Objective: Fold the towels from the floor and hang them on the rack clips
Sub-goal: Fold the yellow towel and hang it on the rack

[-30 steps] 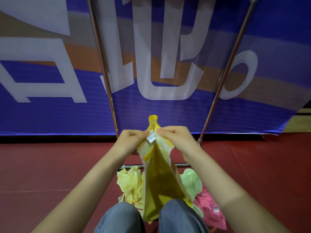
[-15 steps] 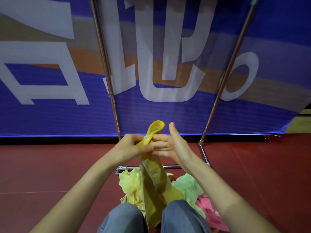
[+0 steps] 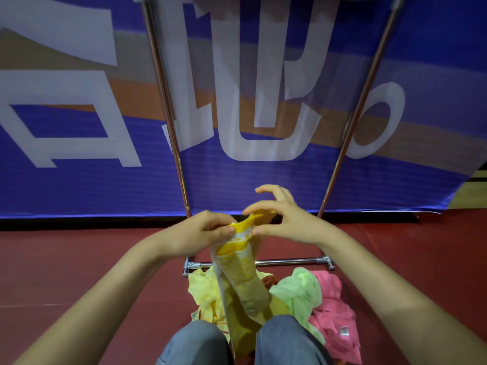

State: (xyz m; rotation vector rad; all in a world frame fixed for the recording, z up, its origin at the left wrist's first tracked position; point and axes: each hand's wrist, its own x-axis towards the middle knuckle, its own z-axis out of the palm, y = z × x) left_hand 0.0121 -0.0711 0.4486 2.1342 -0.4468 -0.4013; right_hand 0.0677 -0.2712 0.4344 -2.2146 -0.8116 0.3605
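L hand (image 3: 203,233), R hand (image 3: 288,225), yellow towel (image 3: 241,270) pinched between

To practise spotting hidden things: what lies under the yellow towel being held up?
Under the yellow towel, on the red floor, lie a pale yellow towel, a green towel and a pink towel. The held towel and the person's knees hide whatever lies between them.

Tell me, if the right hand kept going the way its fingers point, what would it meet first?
The right hand points left, so first the top of the yellow towel, which it may be touching; just beyond, the left hand gripping it.
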